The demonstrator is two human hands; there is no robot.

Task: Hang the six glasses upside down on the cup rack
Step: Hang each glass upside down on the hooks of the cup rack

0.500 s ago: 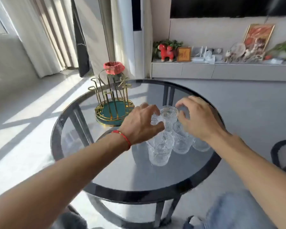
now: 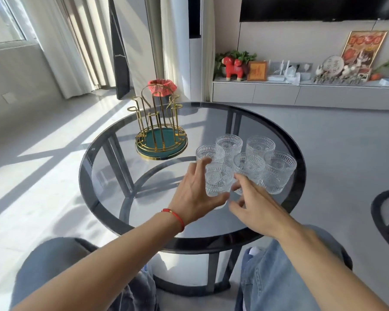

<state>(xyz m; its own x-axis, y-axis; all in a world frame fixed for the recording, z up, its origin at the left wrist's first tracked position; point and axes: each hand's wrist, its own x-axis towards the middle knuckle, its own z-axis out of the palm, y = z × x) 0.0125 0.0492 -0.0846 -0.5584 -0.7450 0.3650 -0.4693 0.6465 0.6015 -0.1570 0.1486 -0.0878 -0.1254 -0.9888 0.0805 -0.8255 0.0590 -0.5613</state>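
Observation:
Several clear patterned glasses stand upright in a tight cluster (image 2: pixel 259 147) on the right half of the round smoked-glass table (image 2: pixel 112 212). My left hand (image 2: pixel 195 191) wraps the nearest glass (image 2: pixel 218 180), thumb across its front near the base and fingers on its far left side. My right hand (image 2: pixel 256 205) hovers just right of that glass, fingers apart and empty, its fingertips close to the glass's lower edge. The gold wire cup rack (image 2: pixel 161 140) with a green round base stands at the table's far left, its pegs bare.
A bin with a red liner (image 2: pixel 162 86) stands on the floor behind the rack. A dark chair (image 2: pixel 386 216) is at the right edge. My knees in jeans (image 2: pixel 279 277) sit under the table's near rim. A low shelf with ornaments (image 2: pixel 279 86) runs along the far wall.
Both hands have drawn back from the far glasses toward the nearest one. The left hand now wraps that glass and the right hand has opened beside it. The view has shifted.

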